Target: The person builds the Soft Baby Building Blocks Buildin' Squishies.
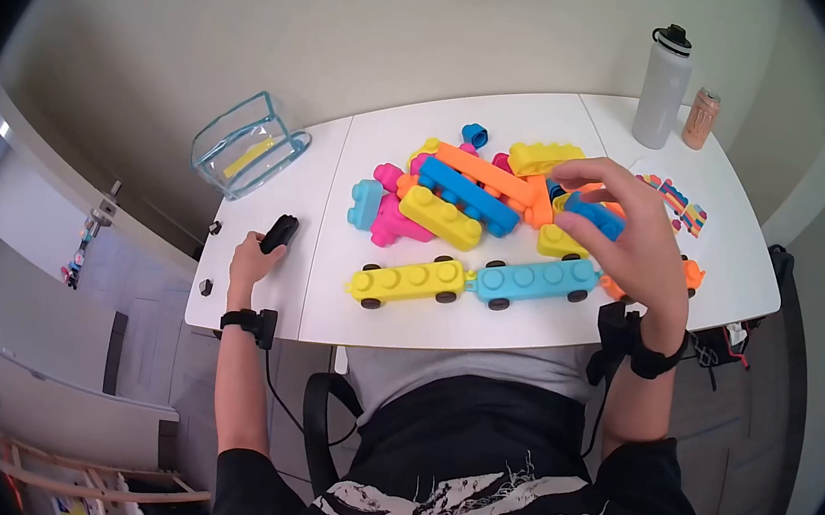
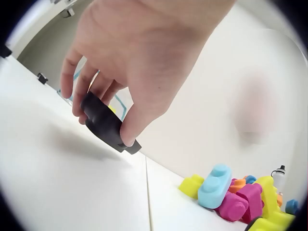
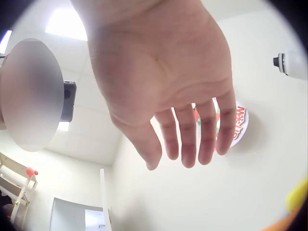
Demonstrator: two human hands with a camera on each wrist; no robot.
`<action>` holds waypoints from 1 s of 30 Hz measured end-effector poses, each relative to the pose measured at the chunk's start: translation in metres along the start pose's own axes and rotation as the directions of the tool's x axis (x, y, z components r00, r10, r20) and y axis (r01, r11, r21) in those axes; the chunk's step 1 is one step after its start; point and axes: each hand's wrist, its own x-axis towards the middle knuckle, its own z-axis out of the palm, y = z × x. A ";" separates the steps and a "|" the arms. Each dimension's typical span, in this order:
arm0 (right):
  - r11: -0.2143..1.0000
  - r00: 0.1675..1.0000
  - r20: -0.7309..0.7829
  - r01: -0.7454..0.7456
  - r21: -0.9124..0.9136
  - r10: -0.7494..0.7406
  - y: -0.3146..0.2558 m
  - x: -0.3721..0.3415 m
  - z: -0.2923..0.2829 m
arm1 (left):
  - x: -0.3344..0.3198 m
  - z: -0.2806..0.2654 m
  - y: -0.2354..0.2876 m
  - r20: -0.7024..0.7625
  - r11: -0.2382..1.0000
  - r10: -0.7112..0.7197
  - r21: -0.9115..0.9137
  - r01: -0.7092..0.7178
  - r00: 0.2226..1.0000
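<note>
My left hand [image 1: 253,259] pinches a small black oblong piece [image 2: 105,122] between thumb and fingertips, low over the left part of the table; what it is I cannot tell. The right hand [image 1: 627,225] is raised over the right side of a block pile, and its palm and loosely bent fingers hold nothing in the right wrist view. Beneath and left of it stands a light blue wheeled block car [image 1: 536,281], hitched to a yellow wheeled car [image 1: 410,282]. An orange piece [image 1: 694,277] shows partly behind the right wrist.
Behind the cars lies a heap of large blocks, including a blue bar [image 1: 467,195] and a yellow bar [image 1: 440,217]. A clear zip bag [image 1: 248,145] stands back left. A grey bottle [image 1: 663,88], a can [image 1: 701,119] and a colourful printed sheet [image 1: 678,203] are at the right.
</note>
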 end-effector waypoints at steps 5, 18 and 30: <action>1.000 0.999 -0.039 0.014 -0.011 -0.014 0.005 -0.002 -0.007 | -0.002 0.015 -0.004 0.008 0.994 -0.101 0.050 0.101 0.995; 0.997 0.998 -0.045 -0.044 -0.064 0.041 0.007 -0.009 -0.024 | -0.035 -0.013 0.085 -0.189 0.975 0.221 0.039 -0.217 0.957; 0.992 0.998 0.034 -0.047 -0.117 0.052 0.011 -0.010 -0.022 | -0.062 0.006 0.211 0.279 0.934 0.269 0.159 -0.320 0.922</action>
